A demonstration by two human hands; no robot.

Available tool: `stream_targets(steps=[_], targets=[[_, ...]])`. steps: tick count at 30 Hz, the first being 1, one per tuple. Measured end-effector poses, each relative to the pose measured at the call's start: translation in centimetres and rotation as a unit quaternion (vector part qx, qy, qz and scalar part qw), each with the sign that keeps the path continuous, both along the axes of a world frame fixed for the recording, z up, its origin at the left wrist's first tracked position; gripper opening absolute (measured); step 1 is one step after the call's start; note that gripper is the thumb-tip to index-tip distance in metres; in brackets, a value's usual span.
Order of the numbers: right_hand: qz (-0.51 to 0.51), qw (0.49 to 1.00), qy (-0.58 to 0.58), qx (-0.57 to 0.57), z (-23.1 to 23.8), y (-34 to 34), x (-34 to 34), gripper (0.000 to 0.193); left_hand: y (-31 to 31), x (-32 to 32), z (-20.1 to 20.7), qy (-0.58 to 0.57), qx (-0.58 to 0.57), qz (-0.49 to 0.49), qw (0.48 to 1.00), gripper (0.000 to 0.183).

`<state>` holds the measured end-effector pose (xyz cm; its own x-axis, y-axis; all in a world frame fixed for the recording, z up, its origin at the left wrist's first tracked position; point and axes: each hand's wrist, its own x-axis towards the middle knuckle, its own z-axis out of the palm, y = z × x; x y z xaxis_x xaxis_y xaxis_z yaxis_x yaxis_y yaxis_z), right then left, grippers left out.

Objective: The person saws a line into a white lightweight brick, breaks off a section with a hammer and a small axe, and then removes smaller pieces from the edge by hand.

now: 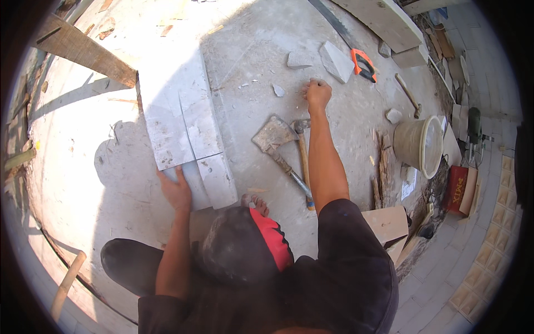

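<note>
My left hand (176,192) rests at the near end of a pale block (167,125), thumb and fingers apart on its edge. Beside that block on its right lies a narrower pale piece (218,178), with a thin gap between them. My right hand (318,94) is closed above the floor, arm stretched forward; whatever it may hold is hidden. Just left of my right forearm lie a flat, square-bladed tool (275,134) and a hammer (304,153) with a wooden handle. Beyond my right hand are a broken pale chunk (336,62) and a handsaw (364,64) with an orange and black handle.
Another hammer (409,96) and a bucket (418,146) stand to the right, near wood strips (385,170) and a red box (461,190). A wooden post (89,53) slants in at the upper left. Long pale blocks (384,22) lie at the far right.
</note>
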<state>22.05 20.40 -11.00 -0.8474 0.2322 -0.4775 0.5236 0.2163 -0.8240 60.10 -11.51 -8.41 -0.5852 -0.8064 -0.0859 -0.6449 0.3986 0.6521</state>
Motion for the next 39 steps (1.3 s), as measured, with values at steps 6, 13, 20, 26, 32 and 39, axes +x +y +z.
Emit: stream_targets(steps=[6, 13, 20, 26, 32, 39], targets=[[0.163, 0.919, 0.260, 0.248, 0.0, -0.4, -3.3, 0.051, 0.1, -0.4, 0.5, -0.003, -0.005, -0.001, 1.000, 0.064], [0.195, 0.830, 0.215, 0.476, 0.1, -4.2, -2.5, 0.072, -0.2, -0.2, 0.1, -0.007, -0.007, -0.002, 1.000, 0.063], [0.292, 0.792, 0.234, 0.483, 2.2, -7.6, -6.3, 0.076, -0.6, 0.3, -0.8, 0.005, -0.050, -0.024, 0.998, 0.065], [0.105, 0.932, 0.204, 0.281, 2.5, -6.4, -9.1, 0.061, 0.8, -0.5, 0.6, -0.026, -0.009, 0.008, 1.000, 0.066], [-0.078, 0.940, 0.128, 0.307, 0.8, -3.5, -2.0, 0.065, 1.0, -0.7, 1.2, -0.034, 0.019, 0.010, 0.999, 0.064], [0.018, 0.884, 0.288, 0.368, 0.1, -0.9, 3.2, 0.063, 0.8, -1.2, 1.6, -0.045, -0.013, 0.015, 0.999, 0.067]])
